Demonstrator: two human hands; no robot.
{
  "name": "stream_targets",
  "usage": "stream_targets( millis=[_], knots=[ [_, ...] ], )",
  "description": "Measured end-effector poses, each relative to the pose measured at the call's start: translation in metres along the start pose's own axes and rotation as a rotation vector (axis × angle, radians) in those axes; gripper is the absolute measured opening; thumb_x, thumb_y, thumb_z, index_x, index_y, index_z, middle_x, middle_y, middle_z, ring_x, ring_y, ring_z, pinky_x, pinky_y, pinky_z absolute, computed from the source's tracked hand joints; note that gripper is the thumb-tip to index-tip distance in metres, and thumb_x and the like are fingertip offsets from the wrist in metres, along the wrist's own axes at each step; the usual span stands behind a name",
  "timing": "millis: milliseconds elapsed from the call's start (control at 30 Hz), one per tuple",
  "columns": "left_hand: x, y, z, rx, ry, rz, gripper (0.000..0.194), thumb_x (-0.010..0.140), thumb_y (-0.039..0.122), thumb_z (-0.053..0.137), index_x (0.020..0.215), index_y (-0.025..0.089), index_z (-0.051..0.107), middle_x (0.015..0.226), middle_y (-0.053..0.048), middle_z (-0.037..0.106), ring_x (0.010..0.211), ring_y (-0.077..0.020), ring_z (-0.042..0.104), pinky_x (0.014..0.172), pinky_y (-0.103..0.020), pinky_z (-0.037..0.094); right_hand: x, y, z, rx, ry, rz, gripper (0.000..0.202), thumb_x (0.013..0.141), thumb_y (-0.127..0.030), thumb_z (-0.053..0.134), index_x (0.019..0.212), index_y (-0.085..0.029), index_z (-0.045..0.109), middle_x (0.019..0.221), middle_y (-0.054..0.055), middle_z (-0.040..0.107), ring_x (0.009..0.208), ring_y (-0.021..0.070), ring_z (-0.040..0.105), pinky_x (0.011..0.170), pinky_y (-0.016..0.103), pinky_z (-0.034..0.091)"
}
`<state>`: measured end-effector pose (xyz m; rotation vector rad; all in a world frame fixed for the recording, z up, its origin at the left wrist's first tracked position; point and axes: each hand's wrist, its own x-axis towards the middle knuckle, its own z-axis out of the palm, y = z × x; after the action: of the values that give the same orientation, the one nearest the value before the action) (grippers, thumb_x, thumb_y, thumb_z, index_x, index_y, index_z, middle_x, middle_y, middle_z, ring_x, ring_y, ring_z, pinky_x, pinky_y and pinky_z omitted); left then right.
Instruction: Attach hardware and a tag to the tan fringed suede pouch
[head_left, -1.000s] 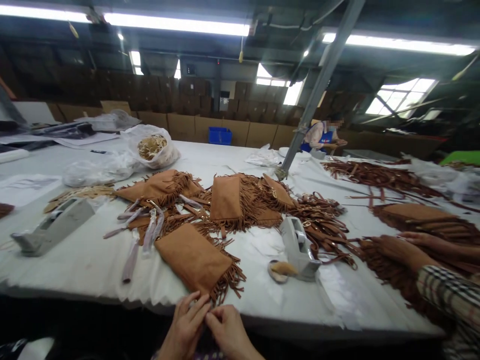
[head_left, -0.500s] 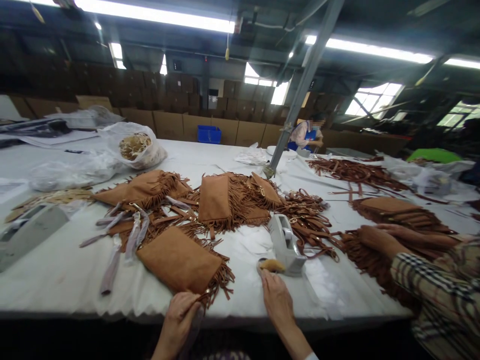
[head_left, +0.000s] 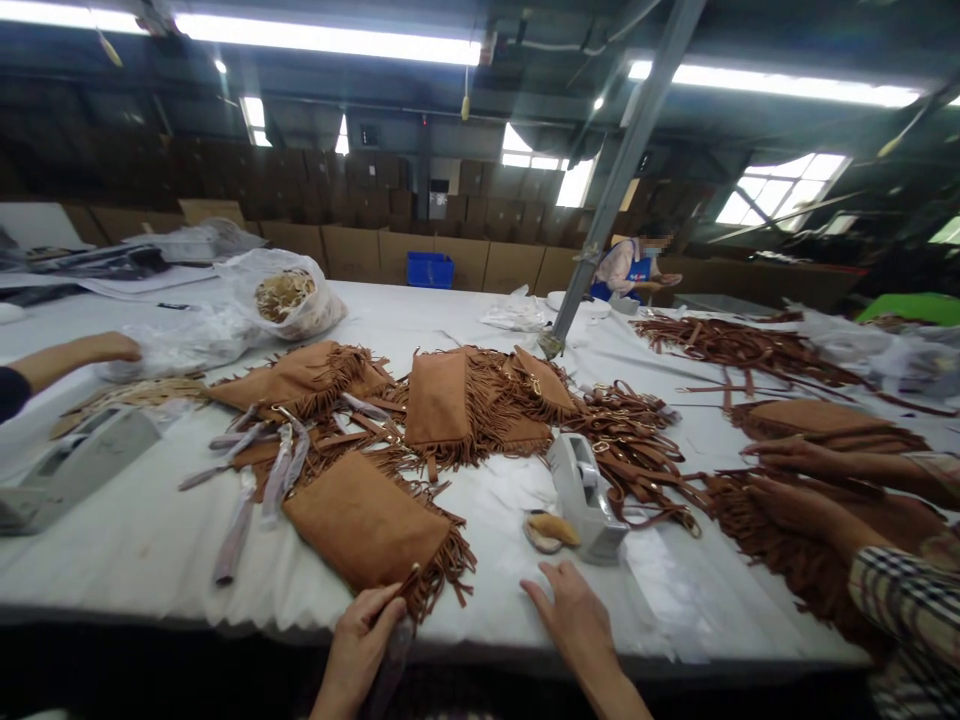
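At the table's near edge, my left hand (head_left: 360,635) is closed on the end of a brown strap, and a plastic-wrapped length hangs below the fingers. Just beyond it lies a brown suede fringed bag (head_left: 367,525), flat, its fringe beside my fingertips. My right hand (head_left: 574,615) holds nothing, thumb and fingers apart over the table edge. In front of it sits a small round dark-rimmed piece with a yellowish pad (head_left: 553,530). A grey tape dispenser (head_left: 589,500) stands right behind that.
More fringed bags (head_left: 435,400) and a heap of brown straps (head_left: 630,440) lie across the middle. A second tape dispenser (head_left: 82,465) stands left. Co-workers' hands (head_left: 795,500) handle bags at right; another person's hand (head_left: 105,348) is at left. A metal post (head_left: 622,180) rises beyond.
My right hand has drawn back from the round piece with the yellowish pad, and its fingers have spread. A person's arm has come in at left. My left hand keeps its grip.
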<state>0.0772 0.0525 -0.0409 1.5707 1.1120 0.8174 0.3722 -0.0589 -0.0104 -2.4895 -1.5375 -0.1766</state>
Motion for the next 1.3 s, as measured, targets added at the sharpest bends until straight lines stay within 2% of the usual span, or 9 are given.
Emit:
stream_targets(
  millis=[200, 300, 400, 533, 700, 900, 1033, 1167, 1300],
  knots=[
    [0.003, 0.005, -0.006, -0.034, -0.057, -0.101, 0.043, 0.078, 0.05, 0.058, 0.101, 0.017, 0.071, 0.095, -0.009, 0.072, 0.096, -0.0254, 0.063, 0.091, -0.037, 0.046, -0.023, -0.003, -0.003, 0.082, -0.044, 0.043, 0.029, 0.087, -0.012, 0.037, 0.078, -0.02, 0.063, 0.081, 0.007, 0.062, 0.069, 0.0179, 0.057, 0.061, 0.029, 0.037],
    [0.004, 0.009, -0.008, -0.044, -0.064, -0.131, 0.043, 0.076, 0.05, 0.059, 0.098, 0.015, 0.072, 0.092, -0.008, 0.072, 0.093, -0.0252, 0.064, 0.089, -0.035, 0.046, -0.012, -0.003, -0.008, 0.566, -0.107, 0.27, 0.023, 0.086, -0.023, 0.045, 0.077, -0.019, 0.065, 0.071, 0.007, 0.063, 0.065, 0.0182, 0.056, 0.06, 0.029, 0.039],
    [0.005, 0.016, -0.009, -0.07, -0.086, -0.124, 0.041, 0.077, 0.05, 0.058, 0.094, 0.015, 0.072, 0.083, -0.006, 0.072, 0.085, -0.0228, 0.064, 0.082, -0.031, 0.047, -0.003, -0.015, -0.015, 1.209, -0.314, 0.546, 0.02, 0.077, -0.035, 0.06, 0.081, -0.017, 0.067, 0.063, 0.003, 0.061, 0.056, 0.014, 0.052, 0.054, 0.025, 0.039],
    [0.005, 0.026, -0.01, -0.116, -0.109, -0.121, 0.039, 0.078, 0.049, 0.057, 0.088, 0.015, 0.072, 0.074, -0.003, 0.069, 0.075, -0.0201, 0.062, 0.073, -0.027, 0.047, -0.004, -0.049, -0.023, 1.668, -0.431, 0.659, 0.044, 0.059, -0.035, 0.08, 0.097, -0.016, 0.067, 0.076, 0.002, 0.066, 0.066, 0.0117, 0.059, 0.064, 0.022, 0.045],
    [0.007, 0.031, -0.011, -0.132, -0.112, -0.121, 0.036, 0.077, 0.048, 0.056, 0.082, 0.015, 0.07, 0.07, -0.002, 0.066, 0.071, -0.0184, 0.059, 0.068, -0.025, 0.045, -0.004, -0.079, -0.017, 1.508, -0.477, 0.555, 0.051, 0.063, -0.059, 0.072, 0.088, -0.015, 0.071, 0.08, 0.008, 0.071, 0.069, 0.0179, 0.062, 0.06, 0.026, 0.044],
    [0.008, 0.031, -0.012, -0.167, -0.144, -0.12, 0.032, 0.078, 0.044, 0.055, 0.075, 0.015, 0.068, 0.07, -0.002, 0.065, 0.07, -0.017, 0.055, 0.065, -0.025, 0.043, 0.002, -0.091, -0.011, 1.398, -0.341, 0.403, 0.052, 0.059, -0.062, 0.072, 0.087, -0.018, 0.074, 0.093, 0.008, 0.073, 0.101, 0.0285, 0.06, 0.087, 0.036, 0.045],
    [0.007, 0.032, -0.013, -0.167, -0.146, -0.114, 0.031, 0.078, 0.043, 0.055, 0.078, 0.015, 0.068, 0.071, -0.002, 0.064, 0.07, -0.0168, 0.055, 0.064, -0.024, 0.042, 0.003, -0.095, -0.008, 1.402, -0.389, 0.37, 0.051, 0.055, -0.057, 0.077, 0.085, -0.015, 0.074, 0.081, 0.007, 0.073, 0.077, 0.0237, 0.063, 0.073, 0.033, 0.048],
    [0.007, 0.035, -0.015, -0.132, -0.161, -0.083, 0.031, 0.08, 0.041, 0.053, 0.069, 0.016, 0.065, 0.067, 0.0, 0.063, 0.067, -0.0155, 0.054, 0.064, -0.024, 0.04, 0.004, -0.103, 0.003, 1.303, -0.473, 0.371, 0.048, 0.057, -0.06, 0.073, 0.057, -0.012, 0.068, 0.052, 0.003, 0.063, 0.051, 0.0146, 0.051, 0.053, 0.027, 0.038],
    [0.008, 0.035, -0.014, -0.134, -0.161, -0.059, 0.029, 0.08, 0.037, 0.052, 0.067, 0.016, 0.065, 0.065, 0.001, 0.062, 0.066, -0.015, 0.053, 0.063, -0.024, 0.039, 0.006, -0.119, 0.006, 1.314, -0.463, 0.408, 0.053, 0.059, -0.064, 0.07, 0.047, -0.014, 0.061, 0.043, 0.0, 0.054, 0.045, 0.012, 0.045, 0.047, 0.026, 0.032]
  ],
)
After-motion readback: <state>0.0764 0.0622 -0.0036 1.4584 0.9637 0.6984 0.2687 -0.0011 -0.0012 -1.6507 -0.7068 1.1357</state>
